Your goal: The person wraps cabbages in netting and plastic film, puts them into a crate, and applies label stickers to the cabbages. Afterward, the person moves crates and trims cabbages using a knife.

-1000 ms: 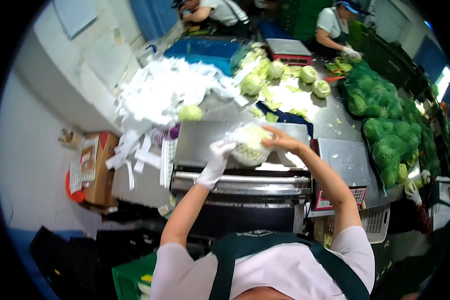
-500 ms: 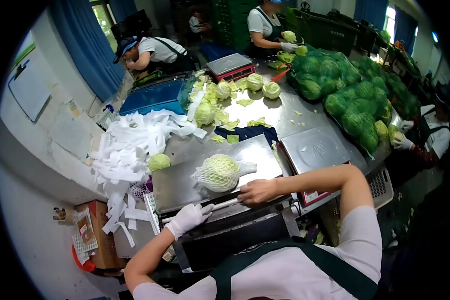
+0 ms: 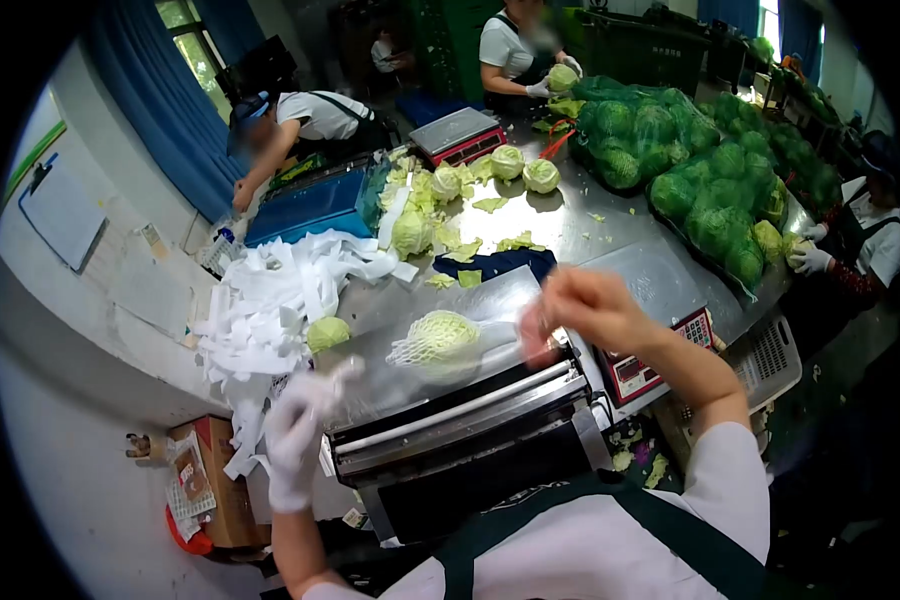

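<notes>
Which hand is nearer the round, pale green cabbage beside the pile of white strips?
Left. The white-gloved left hand is just below the round cabbage in the view; the bare right hand is well to its right, beyond the white-netted cabbage.

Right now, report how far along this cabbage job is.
Done: the cabbage on the metal plate wears a white net. In hand: the left hand and right hand, blurred, seem to be drawing clear film. Probably left: closing film round it, then the loose cabbages beyond, which show no net.
</notes>
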The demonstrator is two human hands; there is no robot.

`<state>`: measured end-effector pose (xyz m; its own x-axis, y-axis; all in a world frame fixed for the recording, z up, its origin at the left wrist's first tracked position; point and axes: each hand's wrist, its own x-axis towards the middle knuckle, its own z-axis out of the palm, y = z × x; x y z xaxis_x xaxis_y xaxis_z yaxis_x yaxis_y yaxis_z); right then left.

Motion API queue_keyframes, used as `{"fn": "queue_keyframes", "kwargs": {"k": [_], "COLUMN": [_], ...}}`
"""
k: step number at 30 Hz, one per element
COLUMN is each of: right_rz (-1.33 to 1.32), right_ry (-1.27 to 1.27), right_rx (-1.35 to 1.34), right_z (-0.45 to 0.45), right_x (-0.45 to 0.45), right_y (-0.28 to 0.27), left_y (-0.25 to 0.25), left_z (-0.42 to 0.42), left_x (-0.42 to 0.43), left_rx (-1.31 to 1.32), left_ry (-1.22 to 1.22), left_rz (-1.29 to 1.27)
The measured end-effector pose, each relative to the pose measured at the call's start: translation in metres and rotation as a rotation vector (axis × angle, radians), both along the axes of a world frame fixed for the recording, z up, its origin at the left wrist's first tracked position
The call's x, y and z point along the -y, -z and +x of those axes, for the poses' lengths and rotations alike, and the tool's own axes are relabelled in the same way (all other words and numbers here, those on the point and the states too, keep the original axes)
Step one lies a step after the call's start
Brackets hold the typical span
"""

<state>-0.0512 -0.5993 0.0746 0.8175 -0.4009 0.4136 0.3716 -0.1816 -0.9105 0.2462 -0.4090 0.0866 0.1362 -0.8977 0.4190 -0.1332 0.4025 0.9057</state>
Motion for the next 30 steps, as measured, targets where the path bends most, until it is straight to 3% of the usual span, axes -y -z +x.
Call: {"fn": "queue_keyframes", "kwargs": {"k": [1,2,4,6,8,11,13,15,16,20,22,23,24,25,26,27,28,29,30], "right_rz": [0.097,0.189,0.093,-0.350,-0.598,-0.604,-0.494,-0.529,-0.580,-0.435,-0.460,-0.412,-0.373,-0.193,-0.154,0.028,0.278,0.479,0.682], "right_ry": [0.086,0.176,0.203,0.193,0.123,0.168,0.185,0.196,0.207,0.149,0.064,0.013,0.026,-0.065,-0.145,-0.347,-0.483,-0.567,-0.649], "right_rx": [0.041,0.082,-0.043,-0.453,-0.525,-0.318,-0.554,-0.494,-0.430,-0.431,-0.481,-0.576,-0.499,-0.580,-0.661,-0.882,-0.986,-0.981,-0.967], "right_z": [0.026,0.051,0.086,0.106,0.100,0.104,0.108,0.111,0.113,0.104,0.085,0.072,0.062,0.046,0.042,0.035,0.034,0.029,0.023], "right_x": [0.017,0.033,0.074,0.086,0.053,0.044,0.046,0.053,0.057,0.047,0.019,0.000,-0.019,-0.042,-0.057,-0.072,-0.089,-0.100,-0.111], "right_y": [0.005,0.016,0.064,0.137,0.162,0.172,0.180,0.177,0.174,0.150,0.141,0.128,0.137,0.114,0.132,0.135,0.190,0.183,0.175], "left_y": [0.016,0.023,0.062,0.108,0.156,0.170,0.170,0.185,0.181,0.154,0.140,0.131,0.121,0.106,0.099,0.107,0.121,0.190,0.156], "left_z": [0.014,0.015,0.032,0.054,0.059,0.026,0.012,0.010,0.011,-0.002,-0.024,-0.037,-0.050,-0.063,-0.073,-0.073,-0.072,-0.067,-0.104], "left_x": [0.016,0.044,0.091,0.103,0.104,0.093,0.102,0.108,0.104,0.076,0.036,0.012,-0.013,-0.035,-0.054,-0.067,-0.078,-0.100,-0.083], "left_rx": [0.223,0.368,0.737,0.986,0.764,0.647,0.657,0.622,0.630,0.557,0.707,0.670,0.636,0.483,0.320,0.107,-0.113,-0.379,-0.767], "left_ry": [-0.214,-0.172,-0.058,0.052,0.301,0.103,-0.010,-0.146,-0.195,-0.219,-0.222,-0.214,-0.205,-0.165,-0.121,-0.004,0.115,0.165,0.020], "left_rz": [0.161,0.121,0.090,0.281,0.344,0.337,0.350,0.308,0.461,0.468,0.587,0.548,0.513,0.726,0.942,1.189,1.417,1.424,1.426]}}
